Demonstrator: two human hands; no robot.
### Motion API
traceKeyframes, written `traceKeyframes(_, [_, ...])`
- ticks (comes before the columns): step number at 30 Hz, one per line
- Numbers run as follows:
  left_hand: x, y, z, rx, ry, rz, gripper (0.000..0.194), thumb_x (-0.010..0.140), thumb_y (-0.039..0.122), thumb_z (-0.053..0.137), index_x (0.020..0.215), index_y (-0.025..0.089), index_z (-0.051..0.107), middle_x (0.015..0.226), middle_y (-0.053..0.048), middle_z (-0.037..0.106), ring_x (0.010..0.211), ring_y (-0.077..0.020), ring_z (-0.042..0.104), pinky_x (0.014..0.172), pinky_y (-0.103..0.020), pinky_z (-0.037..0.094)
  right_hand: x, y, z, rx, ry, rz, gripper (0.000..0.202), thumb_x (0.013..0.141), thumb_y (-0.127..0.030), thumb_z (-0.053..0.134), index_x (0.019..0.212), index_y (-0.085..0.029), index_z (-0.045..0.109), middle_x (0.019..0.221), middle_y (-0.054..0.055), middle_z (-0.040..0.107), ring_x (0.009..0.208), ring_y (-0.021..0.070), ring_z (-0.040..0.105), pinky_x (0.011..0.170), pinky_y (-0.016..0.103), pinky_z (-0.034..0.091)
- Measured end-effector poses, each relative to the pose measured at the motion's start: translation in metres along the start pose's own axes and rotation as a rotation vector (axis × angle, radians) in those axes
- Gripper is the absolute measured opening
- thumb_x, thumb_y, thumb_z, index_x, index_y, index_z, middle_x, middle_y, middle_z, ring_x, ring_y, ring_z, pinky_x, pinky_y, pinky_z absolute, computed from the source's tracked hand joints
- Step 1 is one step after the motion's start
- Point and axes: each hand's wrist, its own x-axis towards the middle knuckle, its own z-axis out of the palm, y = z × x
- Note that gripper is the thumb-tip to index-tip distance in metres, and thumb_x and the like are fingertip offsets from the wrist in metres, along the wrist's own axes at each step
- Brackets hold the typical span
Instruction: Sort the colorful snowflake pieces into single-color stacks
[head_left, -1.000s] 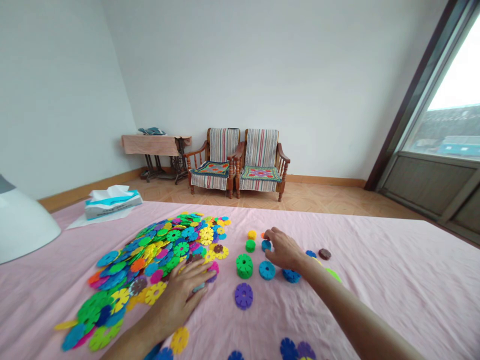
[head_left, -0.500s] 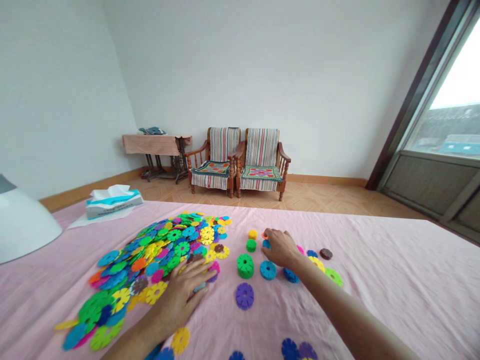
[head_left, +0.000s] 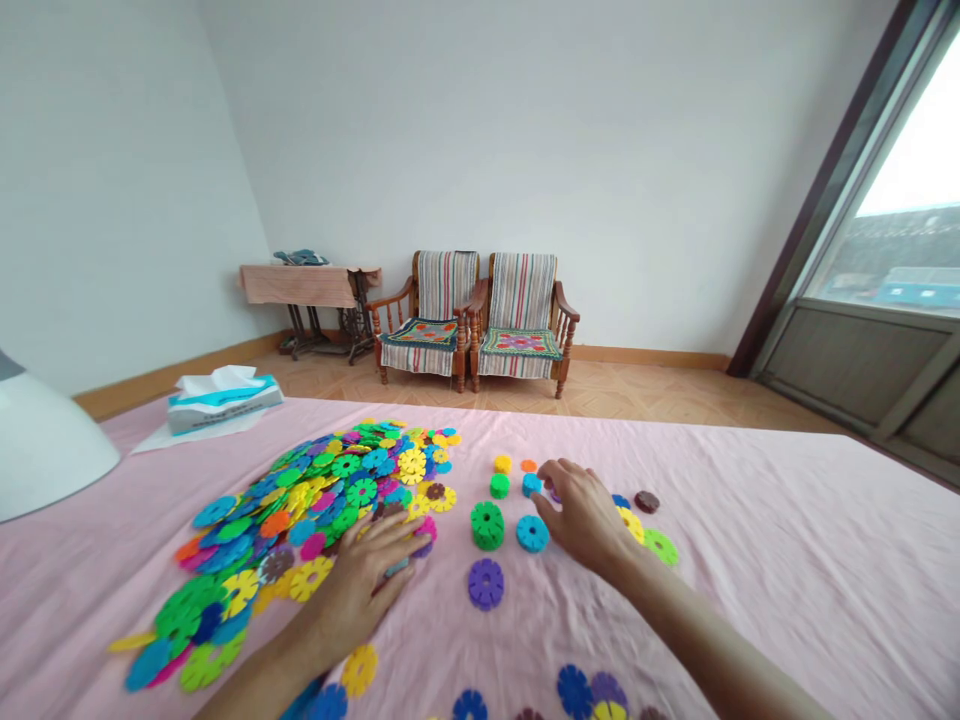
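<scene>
A pink cloth (head_left: pixel 787 560) covers the table; over its left half sprawls a heap of coloured discs (head_left: pixel 315 490), a tissue packet (head_left: pixel 225 405) sits near the far left corner, a green stack (head_left: pixel 487 527), blue stack (head_left: pixel 532 534) and purple stack (head_left: pixel 486 584) stand mid-table, and a brown disc (head_left: pixel 646 502) and lime disc (head_left: pixel 661 547) lie nearer the right edge

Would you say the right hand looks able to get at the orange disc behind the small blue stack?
Most likely yes: the orange disc lies uncovered, close to the right hand; the small blue stack sits nearer the camera, leaving the hand's side apparently free.
</scene>
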Motion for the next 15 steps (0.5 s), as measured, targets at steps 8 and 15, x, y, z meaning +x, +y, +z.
traceKeyframes(8, [0.001, -0.001, 0.004, 0.01, 0.044, 0.022, 0.036, 0.09, 0.027, 0.052, 0.124, 0.035, 0.061, 0.132, 0.0, 0.061, 0.128, -0.0301, 0.049, 0.105, -0.058, 0.037, -0.081, -0.023, -0.022, 0.262, -0.324, -0.117, 0.019, 0.07, -0.011, 0.064, 0.087, -0.021, 0.064, 0.089, 0.001, 0.066, 0.081, 0.0148, 0.06, 0.07, 0.023, 0.041])
traceKeyframes(15, [0.002, 0.001, 0.0, 0.013, 0.036, 0.022, 0.036, 0.089, 0.028, 0.054, 0.123, 0.034, 0.062, 0.13, -0.001, 0.063, 0.126, -0.0305, 0.051, 0.103, -0.058, 0.039, -0.097, -0.03, 0.023, 0.018, -0.427, -0.379, 0.009, 0.076, -0.017, 0.07, 0.083, -0.021, 0.065, 0.085, 0.002, 0.068, 0.071, 0.0151, 0.062, 0.059, 0.022, 0.04])
